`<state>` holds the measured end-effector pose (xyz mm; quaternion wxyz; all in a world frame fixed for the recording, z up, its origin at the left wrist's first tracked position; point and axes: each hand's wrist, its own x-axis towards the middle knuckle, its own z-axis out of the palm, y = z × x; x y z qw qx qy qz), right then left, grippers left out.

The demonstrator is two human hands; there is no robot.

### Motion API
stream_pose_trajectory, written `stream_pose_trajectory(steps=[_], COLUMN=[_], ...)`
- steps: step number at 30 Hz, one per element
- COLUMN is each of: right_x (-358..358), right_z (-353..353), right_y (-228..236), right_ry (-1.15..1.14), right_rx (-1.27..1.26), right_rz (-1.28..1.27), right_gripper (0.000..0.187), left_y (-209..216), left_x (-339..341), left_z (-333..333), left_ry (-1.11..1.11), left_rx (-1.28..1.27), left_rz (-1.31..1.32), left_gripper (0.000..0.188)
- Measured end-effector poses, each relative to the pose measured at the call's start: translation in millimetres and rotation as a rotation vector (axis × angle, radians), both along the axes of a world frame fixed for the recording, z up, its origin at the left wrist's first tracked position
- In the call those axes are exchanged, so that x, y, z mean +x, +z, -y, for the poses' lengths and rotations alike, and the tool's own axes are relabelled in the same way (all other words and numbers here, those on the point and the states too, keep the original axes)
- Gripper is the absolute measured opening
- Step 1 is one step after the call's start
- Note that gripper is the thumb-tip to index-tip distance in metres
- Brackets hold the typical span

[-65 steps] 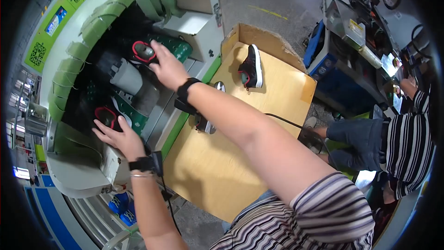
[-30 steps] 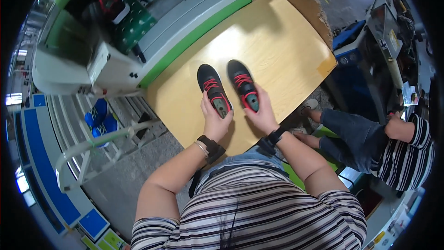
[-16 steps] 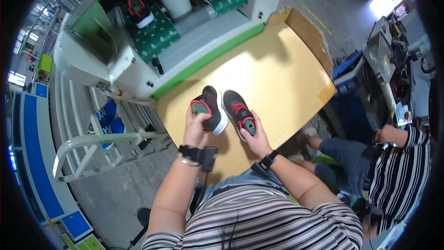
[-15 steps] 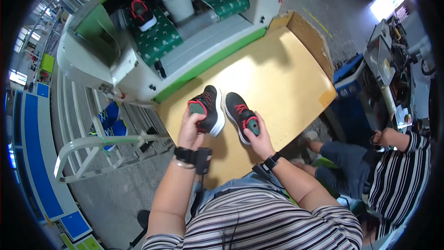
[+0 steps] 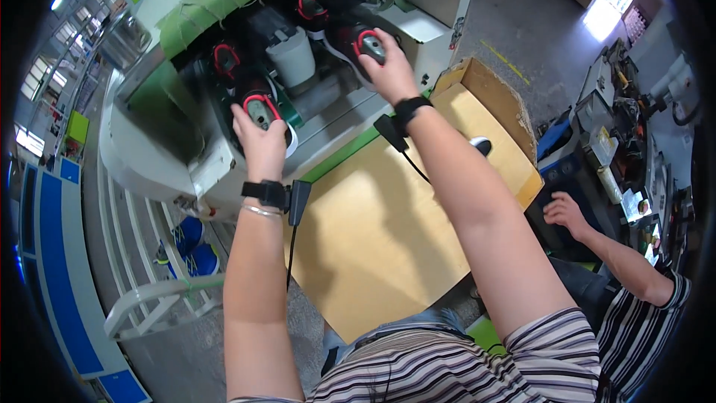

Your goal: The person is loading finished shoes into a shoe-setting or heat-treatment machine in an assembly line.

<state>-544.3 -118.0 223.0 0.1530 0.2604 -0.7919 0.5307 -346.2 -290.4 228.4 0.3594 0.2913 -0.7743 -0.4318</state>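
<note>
Black with red-trimmed collars (greyish inside), one shoe [image 5: 259, 110] is gripped around its heel by the fingers of the left hand [image 5: 257, 145], another shoe [image 5: 371, 46] likewise by the right hand [image 5: 392, 75], at the white machine's [image 5: 134, 138] opening.

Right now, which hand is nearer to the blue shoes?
Left. The left hand is above and right of the blue shoes in the picture; the right hand is higher and farther right.
</note>
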Motion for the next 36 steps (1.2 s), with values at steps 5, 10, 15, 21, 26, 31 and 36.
stream_pose_trajectory(steps=[5,10,15,21,26,31,36], right_x=[24.5,161.4,272.5,218.4,110.1,107.1,208.1], right_z=[21.1,-23.2,-142.2,-149.7,-156.3,-151.3,-138.2], right_y=[2.3,-61.9,-182.7,-138.2,-143.7,-165.6,-176.3], right_ry=[-0.258,0.244,0.483,0.067,-0.391,-0.303,0.272], right_rx=[0.136,0.336,0.894,0.551,0.228,-0.018,0.186], right_rz=[-0.147,-0.136,0.1,0.217,0.293,0.72,0.688], right_gripper=[0.079,0.055,0.065,0.072,0.089,0.094,0.086], left_y=[5.5,-55.5,-166.7,-162.5,-167.4,-173.7,-183.4], left_x=[15.0,89.7,215.1,224.6,226.5,226.4,231.8], left_z=[4.8,-64.2,-122.4,-125.3,-122.8,-126.4,-125.9], left_ry=[0.008,-0.236,-0.46,-0.447,-0.507,-0.48,-0.475], left_rx=[-0.008,-0.351,-0.216,-0.211,-0.294,-0.224,-0.196], left_rz=[0.026,0.15,1.114,1.237,1.351,1.298,1.249], left_gripper=[0.094,0.085,0.083,0.083,0.082,0.082,0.082])
